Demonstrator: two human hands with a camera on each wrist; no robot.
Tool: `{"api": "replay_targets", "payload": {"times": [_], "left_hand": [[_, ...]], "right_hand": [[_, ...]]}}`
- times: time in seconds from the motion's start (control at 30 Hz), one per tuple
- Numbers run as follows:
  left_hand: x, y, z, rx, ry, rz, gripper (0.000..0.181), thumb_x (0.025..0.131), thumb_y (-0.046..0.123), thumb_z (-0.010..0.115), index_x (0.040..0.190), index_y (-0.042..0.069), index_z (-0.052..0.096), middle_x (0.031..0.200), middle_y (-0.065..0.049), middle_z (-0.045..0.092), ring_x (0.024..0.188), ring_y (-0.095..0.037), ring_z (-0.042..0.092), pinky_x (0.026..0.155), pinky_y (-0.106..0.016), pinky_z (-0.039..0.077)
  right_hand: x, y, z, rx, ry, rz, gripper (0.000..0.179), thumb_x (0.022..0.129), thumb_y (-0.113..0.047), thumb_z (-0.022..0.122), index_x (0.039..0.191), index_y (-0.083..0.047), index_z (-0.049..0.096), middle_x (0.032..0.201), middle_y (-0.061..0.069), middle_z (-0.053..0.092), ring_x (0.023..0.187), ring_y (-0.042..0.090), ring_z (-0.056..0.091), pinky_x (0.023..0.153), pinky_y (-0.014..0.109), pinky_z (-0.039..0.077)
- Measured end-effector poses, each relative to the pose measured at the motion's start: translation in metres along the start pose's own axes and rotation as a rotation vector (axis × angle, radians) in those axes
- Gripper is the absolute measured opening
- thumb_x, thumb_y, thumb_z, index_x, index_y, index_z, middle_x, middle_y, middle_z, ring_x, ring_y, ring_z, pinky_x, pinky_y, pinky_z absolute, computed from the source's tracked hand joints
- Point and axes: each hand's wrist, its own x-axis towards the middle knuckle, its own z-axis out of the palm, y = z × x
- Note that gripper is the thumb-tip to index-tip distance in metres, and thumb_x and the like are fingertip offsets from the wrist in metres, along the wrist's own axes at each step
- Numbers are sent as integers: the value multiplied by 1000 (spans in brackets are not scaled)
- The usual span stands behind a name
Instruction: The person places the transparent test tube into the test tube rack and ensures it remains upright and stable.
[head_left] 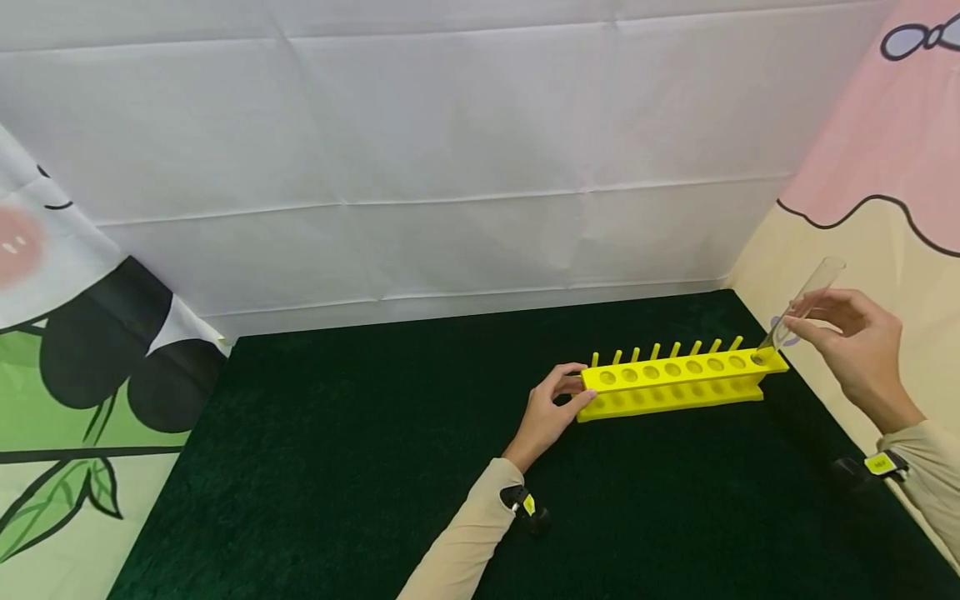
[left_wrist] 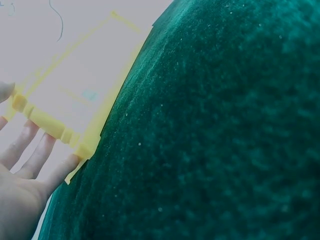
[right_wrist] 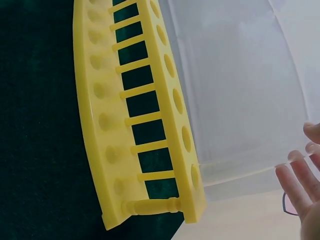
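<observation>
A yellow test tube rack [head_left: 675, 385] stands on the dark green cloth, toward the right side of the table. At its left end my left hand [head_left: 547, 414] grips it, thumb at the front and fingers round the end; the left wrist view shows the fingers [left_wrist: 37, 157] against the end post. My right hand [head_left: 862, 346] pinches a clear glass test tube [head_left: 823, 277] between thumb and fingers. The tube leans to the right, its lower end at the rack's rightmost hole. In the right wrist view, that hand [right_wrist: 305, 195] is beside the rack [right_wrist: 92, 145].
Upright pegs [head_left: 656, 351] line the rack's back edge. The green cloth [head_left: 360, 467] covers the table, with a white curtain [head_left: 465, 150] behind. A printed cloth [head_left: 832, 242] hangs close by the right table edge, another patterned one [head_left: 67, 500] at the left.
</observation>
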Motion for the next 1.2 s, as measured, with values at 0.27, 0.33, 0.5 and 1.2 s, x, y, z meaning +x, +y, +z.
{"api": "replay_targets", "payload": {"times": [0.27,0.33,0.5,1.2], "left_hand": [[0,-1,0,1,1,-1,40,92,34,62,129,28,50,117,6,60,105,-10,58,86,-33,50],[0,-1,0,0,1,-1,40,92,34,62,129,28,50,117,7,60,105,-10,58,86,-33,50],[0,-2,0,-6,-1,8,39,92,33,61,129,28,50,118,4,59,107,-14,58,87,-34,49],[1,-2,0,-4,5,2,38,92,34,62,128,33,50,117,9,59,106,-11,58,88,-34,49]], "right_hand": [[-2,4,-1,13,-22,23,34,82,4,69,114,5,59,97,-1,66,86,7,61,72,10,48],[-3,5,-1,14,-29,30,34,82,3,69,115,4,59,98,-1,65,88,7,60,72,10,48],[-3,9,-1,12,-32,37,34,82,3,69,115,4,59,98,-1,65,89,7,60,73,9,47],[-6,16,-1,16,-53,53,33,83,3,68,115,3,59,100,-2,62,89,4,60,76,7,45]]}}
